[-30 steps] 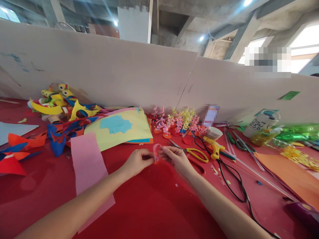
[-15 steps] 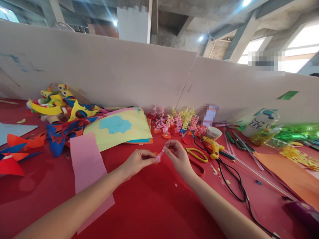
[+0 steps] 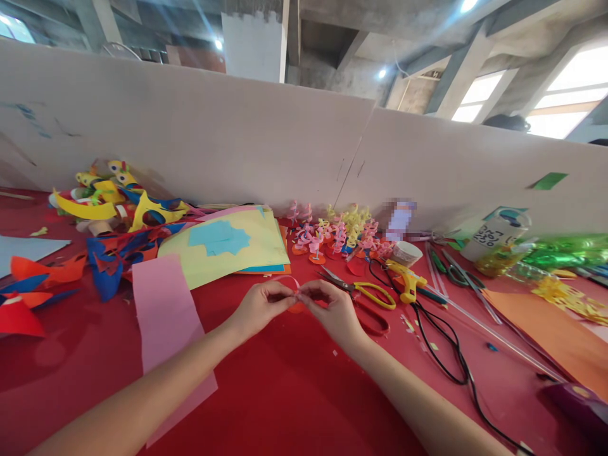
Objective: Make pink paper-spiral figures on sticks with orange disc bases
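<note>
My left hand [image 3: 259, 309] and my right hand [image 3: 336, 311] meet fingertip to fingertip over the red table. Both pinch a thin pink paper strip [image 3: 294, 280], which bows up in a small loop behind the fingers. Partly hidden below the fingertips is an orange paper disc [image 3: 296, 308]. Scissors with yellow and red handles [image 3: 376, 295] lie just right of my right hand. Beyond the hands stand several curled pink and yellow paper flowers [image 3: 338, 234] on orange discs. A pink paper sheet [image 3: 166, 310] lies beside my left forearm.
A yellow glue gun [image 3: 407, 278] with a black cord [image 3: 458, 354] lies at the right, near a paper cup [image 3: 407, 252]. Stacked coloured sheets [image 3: 256, 244] and paper masks [image 3: 118, 253] are at the left. A white board [image 3: 213, 139] closes off the back.
My right hand has moved left and down to meet my left fingertips. The pink strip, stretched between the hands before, now bends into a loop. More of the scissors shows.
</note>
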The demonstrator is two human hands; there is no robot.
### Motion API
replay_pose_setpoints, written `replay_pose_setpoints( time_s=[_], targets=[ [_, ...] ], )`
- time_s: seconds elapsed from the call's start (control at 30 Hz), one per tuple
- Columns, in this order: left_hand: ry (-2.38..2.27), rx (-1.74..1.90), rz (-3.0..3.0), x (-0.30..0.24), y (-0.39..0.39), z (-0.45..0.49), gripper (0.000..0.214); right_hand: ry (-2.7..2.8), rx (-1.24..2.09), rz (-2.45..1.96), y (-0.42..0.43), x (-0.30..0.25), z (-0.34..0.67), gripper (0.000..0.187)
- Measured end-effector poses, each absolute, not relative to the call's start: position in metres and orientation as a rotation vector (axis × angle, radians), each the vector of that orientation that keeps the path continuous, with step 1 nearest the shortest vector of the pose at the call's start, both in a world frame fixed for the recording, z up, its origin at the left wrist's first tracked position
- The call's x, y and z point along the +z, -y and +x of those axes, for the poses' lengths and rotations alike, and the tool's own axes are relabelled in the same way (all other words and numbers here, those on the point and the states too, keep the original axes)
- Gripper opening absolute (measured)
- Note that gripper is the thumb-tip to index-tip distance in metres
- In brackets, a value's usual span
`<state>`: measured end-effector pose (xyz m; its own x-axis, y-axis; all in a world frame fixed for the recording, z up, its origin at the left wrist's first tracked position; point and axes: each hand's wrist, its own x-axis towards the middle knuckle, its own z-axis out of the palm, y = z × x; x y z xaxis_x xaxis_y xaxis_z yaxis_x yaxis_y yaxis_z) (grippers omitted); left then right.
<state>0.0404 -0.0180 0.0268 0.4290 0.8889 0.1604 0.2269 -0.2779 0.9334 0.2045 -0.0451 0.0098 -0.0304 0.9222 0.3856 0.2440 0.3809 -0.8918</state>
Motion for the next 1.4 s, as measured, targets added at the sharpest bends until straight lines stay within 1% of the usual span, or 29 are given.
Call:
replay_pose_setpoints(
  time_s=[0.27,0.5,0.7,0.8,0.93,1.17,1.4],
  targets=[
    [-0.966,0.963,1.972,0.030,0.019,0.039,0.013,1.471,0.840,-1.077,0.043,0.009,0.205,0.009],
    [-0.931,0.954,2.003,0.032,0.020,0.039,0.012,1.501,0.843,-1.117,0.043,0.012,0.208,0.008],
    [-0.904,0.947,2.022,0.028,0.018,0.038,0.012,1.562,0.883,-1.113,0.043,0.013,0.209,0.011],
    [-0.916,0.954,2.037,0.026,0.018,0.037,0.011,1.612,0.837,-1.092,0.041,0.012,0.210,0.010],
    [-0.899,0.960,2.068,0.027,0.018,0.037,0.011,1.652,0.694,-1.077,0.040,0.012,0.211,0.008],
    [-0.886,0.995,2.130,0.031,0.019,0.038,0.010,1.623,0.690,-1.120,0.042,0.013,0.210,0.003],
    [-0.884,0.977,2.166,0.031,0.019,0.037,0.010,1.767,0.619,-1.112,0.043,0.018,0.213,0.005]
  ],
)
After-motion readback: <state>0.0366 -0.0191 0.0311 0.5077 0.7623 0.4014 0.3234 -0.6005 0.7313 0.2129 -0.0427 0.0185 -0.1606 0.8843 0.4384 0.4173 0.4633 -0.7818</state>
